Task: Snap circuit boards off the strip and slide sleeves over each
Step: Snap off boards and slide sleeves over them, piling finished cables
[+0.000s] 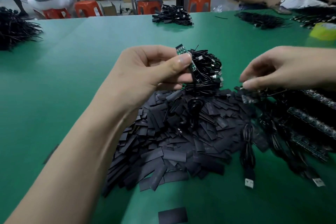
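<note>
a bare left hand and bare right hand, each on a bare forearm (the left one visible almost to the elbow); short, plain left thumbnail.

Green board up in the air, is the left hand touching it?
Touching. The head view shows the left hand pinching the green circuit board between thumb and fingers, above the pile of black sleeves.

The left hand is covering part of the circuit board. Blur is hiding what the fingers of the right hand are touching.
</note>
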